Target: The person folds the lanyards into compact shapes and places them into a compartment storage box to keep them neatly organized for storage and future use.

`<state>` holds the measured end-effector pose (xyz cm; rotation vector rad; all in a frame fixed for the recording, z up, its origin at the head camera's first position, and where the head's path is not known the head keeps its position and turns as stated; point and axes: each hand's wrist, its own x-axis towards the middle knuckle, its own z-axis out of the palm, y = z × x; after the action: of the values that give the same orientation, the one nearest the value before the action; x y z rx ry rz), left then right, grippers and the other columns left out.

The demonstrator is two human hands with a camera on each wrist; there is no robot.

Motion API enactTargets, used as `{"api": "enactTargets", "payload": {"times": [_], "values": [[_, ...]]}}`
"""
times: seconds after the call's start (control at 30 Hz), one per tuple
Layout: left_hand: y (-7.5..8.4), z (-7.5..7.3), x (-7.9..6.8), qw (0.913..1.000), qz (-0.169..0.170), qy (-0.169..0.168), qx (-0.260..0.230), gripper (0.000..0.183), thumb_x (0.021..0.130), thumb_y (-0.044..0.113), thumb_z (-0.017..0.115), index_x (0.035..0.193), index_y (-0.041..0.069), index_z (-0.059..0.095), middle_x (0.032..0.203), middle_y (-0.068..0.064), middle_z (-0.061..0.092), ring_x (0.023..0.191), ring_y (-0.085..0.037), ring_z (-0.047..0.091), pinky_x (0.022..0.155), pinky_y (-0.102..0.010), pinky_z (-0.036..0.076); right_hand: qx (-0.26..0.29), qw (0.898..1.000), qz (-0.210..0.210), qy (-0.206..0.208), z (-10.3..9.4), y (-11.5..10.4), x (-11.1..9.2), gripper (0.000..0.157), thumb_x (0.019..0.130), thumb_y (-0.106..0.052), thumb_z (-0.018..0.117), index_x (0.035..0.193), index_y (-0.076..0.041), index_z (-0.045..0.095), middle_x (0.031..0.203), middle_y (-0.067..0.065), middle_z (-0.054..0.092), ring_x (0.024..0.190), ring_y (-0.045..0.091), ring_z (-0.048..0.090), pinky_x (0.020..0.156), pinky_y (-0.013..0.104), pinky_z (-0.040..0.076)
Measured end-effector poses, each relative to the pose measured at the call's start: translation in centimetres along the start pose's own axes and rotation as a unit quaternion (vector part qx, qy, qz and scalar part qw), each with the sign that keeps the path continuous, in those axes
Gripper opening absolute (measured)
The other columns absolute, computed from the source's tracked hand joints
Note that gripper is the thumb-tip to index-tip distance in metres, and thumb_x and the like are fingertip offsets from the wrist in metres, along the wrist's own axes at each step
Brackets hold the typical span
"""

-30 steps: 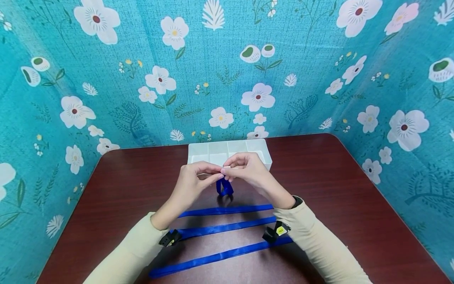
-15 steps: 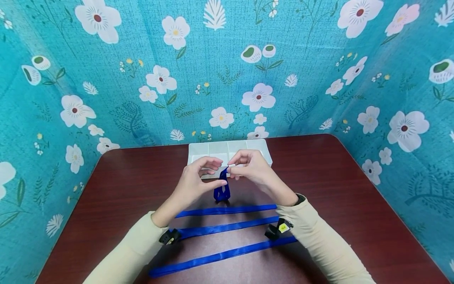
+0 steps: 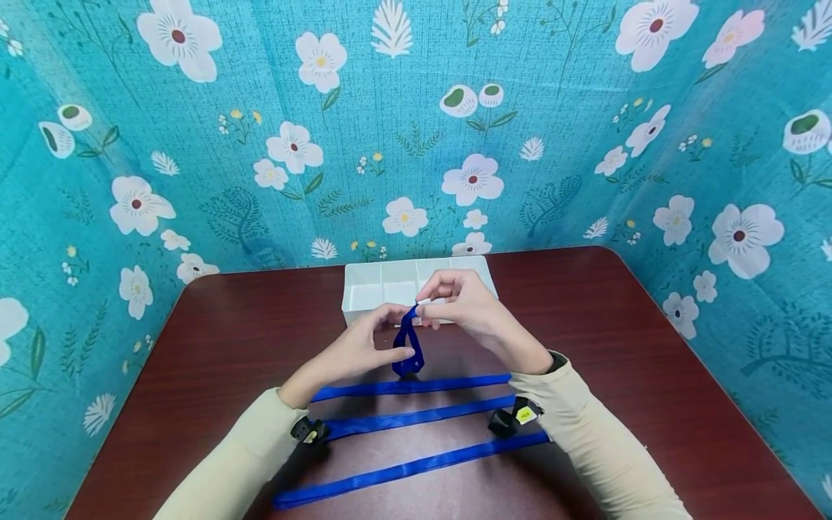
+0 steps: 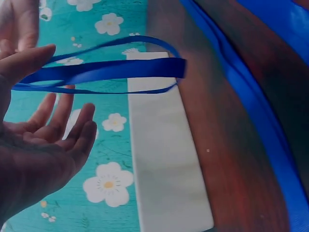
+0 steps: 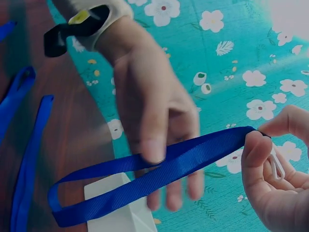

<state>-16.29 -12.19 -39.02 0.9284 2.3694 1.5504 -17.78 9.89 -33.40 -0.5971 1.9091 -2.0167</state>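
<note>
In the head view a blue lanyard hangs in a loop above the table. My right hand pinches its top end between thumb and fingertips. A small white plastic hook shows by the right fingers in the right wrist view. My left hand is around the loop, its thumb in front and its relaxed fingers behind; whether the thumb touches the band I cannot tell. From the left wrist camera, the left hand has its fingers spread below the lanyard.
Three more blue lanyards, the far, middle and near one, lie roughly parallel across the brown table. A white divided tray stands behind the hands, before a floral curtain.
Both hands pinched the lanyard's top together at first. My left hand has since let go there and moved down around the loop, which now hangs longer, while the right keeps its pinch.
</note>
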Motion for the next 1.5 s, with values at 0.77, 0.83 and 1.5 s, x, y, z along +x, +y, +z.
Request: {"api": "enactTargets", "payload": {"times": [0.77,0.83,1.5], "values": [[-2.5,-0.1,-0.9,0.9993,-0.031,-0.02,-0.008,0.011,0.095,0.011,0.07,0.104,0.004,0.071,0.094,-0.002,0.071,0.084,-0.016,0.064,0.073,-0.026,0.054,0.021,0.999,-0.042,-0.015,-1.2,-1.9,-0.9,0.007,0.084,0.007,0.066,0.091,0.007,0.063,0.07,0.009,0.065,0.057,0.019,0.057,0.056,0.028,0.049],[-2.6,-0.2,-1.0,0.9992,-0.036,-0.018,-0.004,0.011,0.095,0.012,0.07,0.102,0.004,0.071,0.09,-0.002,0.07,0.078,-0.017,0.061,0.067,-0.024,0.051,0.025,0.999,-0.043,-0.011,-1.3,-2.0,-1.0,0.007,0.084,0.007,0.066,0.091,0.005,0.064,0.07,0.01,0.064,0.057,0.019,0.057,0.056,0.028,0.048],[-4.6,-1.7,-2.8,0.9987,-0.048,0.0,-0.017,0.006,0.094,0.009,0.07,0.099,0.006,0.07,0.089,-0.004,0.066,0.081,-0.023,0.059,0.068,-0.027,0.049,0.063,0.997,-0.053,0.008,-5.2,-1.7,-2.3,0.02,0.089,0.013,0.058,0.089,-0.004,0.069,0.074,0.007,0.068,0.062,0.017,0.06,0.056,0.024,0.049]]}}
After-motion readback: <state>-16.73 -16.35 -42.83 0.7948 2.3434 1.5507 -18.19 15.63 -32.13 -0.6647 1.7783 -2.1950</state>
